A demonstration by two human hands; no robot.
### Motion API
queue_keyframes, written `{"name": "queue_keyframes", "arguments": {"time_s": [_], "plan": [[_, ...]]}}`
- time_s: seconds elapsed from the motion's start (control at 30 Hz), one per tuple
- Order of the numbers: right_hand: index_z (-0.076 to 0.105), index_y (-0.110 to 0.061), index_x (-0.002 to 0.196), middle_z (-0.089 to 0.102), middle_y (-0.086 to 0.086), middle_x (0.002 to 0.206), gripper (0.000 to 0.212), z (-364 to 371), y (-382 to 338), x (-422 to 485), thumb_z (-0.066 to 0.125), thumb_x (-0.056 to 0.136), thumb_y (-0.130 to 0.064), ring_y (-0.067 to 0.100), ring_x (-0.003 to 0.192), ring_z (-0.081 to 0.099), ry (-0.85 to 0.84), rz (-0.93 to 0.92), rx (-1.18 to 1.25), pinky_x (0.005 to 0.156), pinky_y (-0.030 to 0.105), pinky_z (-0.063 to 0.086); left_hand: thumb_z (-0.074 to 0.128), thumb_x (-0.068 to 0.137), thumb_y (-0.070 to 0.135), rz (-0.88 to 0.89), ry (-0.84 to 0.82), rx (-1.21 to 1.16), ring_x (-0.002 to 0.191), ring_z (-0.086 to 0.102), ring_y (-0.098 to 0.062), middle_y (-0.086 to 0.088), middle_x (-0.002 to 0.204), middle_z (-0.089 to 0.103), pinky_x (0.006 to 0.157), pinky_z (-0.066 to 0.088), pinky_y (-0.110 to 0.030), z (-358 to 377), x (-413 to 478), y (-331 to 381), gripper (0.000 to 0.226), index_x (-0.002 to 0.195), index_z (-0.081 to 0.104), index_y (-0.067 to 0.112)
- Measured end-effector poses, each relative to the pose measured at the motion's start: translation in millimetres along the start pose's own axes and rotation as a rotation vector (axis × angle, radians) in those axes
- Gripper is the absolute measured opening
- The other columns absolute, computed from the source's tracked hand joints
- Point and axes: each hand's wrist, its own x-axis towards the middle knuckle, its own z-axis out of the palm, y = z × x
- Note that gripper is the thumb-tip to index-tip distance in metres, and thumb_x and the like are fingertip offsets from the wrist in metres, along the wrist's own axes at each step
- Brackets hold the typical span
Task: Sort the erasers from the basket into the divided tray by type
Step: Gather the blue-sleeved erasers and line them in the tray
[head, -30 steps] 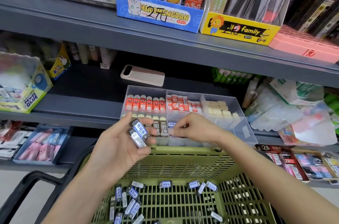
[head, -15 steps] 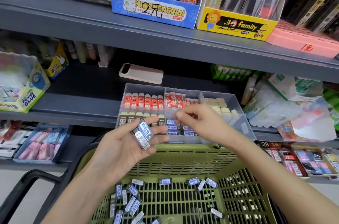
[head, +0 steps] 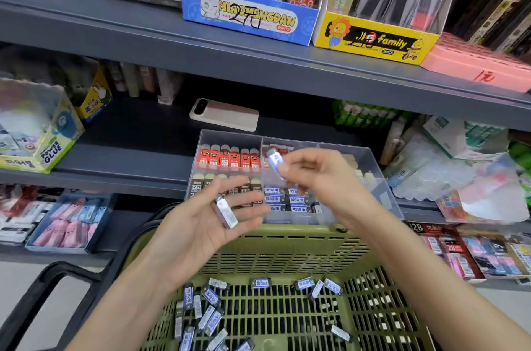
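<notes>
While over tray (head: pixel 383 198), R hand (head: pixel 316 175) tight on eraser (head: pixel 274 162); L hand (head: pixel 201 224) flat.

A single wide-angle view comes from the person's head, facing forward and tilted down at shop shelving. It sits close. Both forearms enter from the bottom edge, and the left hand (head: pixel 198 224) and right hand (head: pixel 316 175) meet near mid-frame. The green basket (head: pixel 287 253) fills the lower part just beneath the lens, with the divided tray (head: pixel 230 136) beyond it. The upper shelf (head: pixel 258 63) slants across the top.
</notes>
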Motion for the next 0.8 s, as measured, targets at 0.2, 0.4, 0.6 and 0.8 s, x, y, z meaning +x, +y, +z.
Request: {"name": "queue_keyframes", "arguments": {"time_s": [0.2, 0.4, 0.6, 0.8], "plan": [[0.072, -0.005, 0.088, 0.062, -0.005, 0.062, 0.011, -4, 30, 21, 0.074, 0.077, -0.008, 0.007, 0.058, 0.056, -0.121, 0.116, -0.598, 0.062, 0.010, 0.044, 0.051, 0.076, -0.001, 0.078, -0.012, -0.203, 0.107, 0.061, -0.046, -0.032, 0.115, 0.063, 0.083, 0.053, -0.055, -1, -4, 6, 0.045, 0.120, 0.056, -0.008], [0.074, -0.013, 0.078, 0.071, -0.003, 0.075, 0.004, 5, 38, 24, 0.071, 0.080, -0.013, -0.001, 0.061, 0.053, -0.146, 0.070, -0.692, 0.070, 0.020, 0.043, 0.046, 0.085, 0.002, 0.144, -0.040, -0.043, 0.110, 0.062, -0.040, -0.030, 0.118, 0.062, 0.088, 0.053, -0.049, -1, -3, 2, 0.026, 0.110, 0.052, -0.003], [0.071, -0.013, 0.078, 0.070, -0.001, 0.084, 0.026, 5, 28, 11, 0.054, 0.092, -0.026, 0.015, 0.082, 0.059, -0.050, -0.112, -0.941, 0.093, 0.037, 0.034, 0.051, 0.089, 0.011, 0.266, -0.053, 0.106, 0.118, 0.059, -0.031, -0.021, 0.124, 0.063, 0.090, 0.053, -0.038, -5, -1, -5, 0.023, 0.110, 0.054, 0.000], [0.066, -0.039, 0.081, 0.068, -0.013, 0.079, 0.008, 37, -6, -29, 0.071, 0.077, -0.034, 0.002, 0.071, 0.058, -0.083, -0.253, -0.152, 0.060, 0.019, 0.047, 0.082, 0.068, 0.044, 0.387, -0.050, 0.300, 0.117, 0.061, -0.022, -0.004, 0.129, 0.063, 0.090, 0.051, -0.025, -1, -3, -6, 0.039, 0.097, 0.071, 0.021]]}}
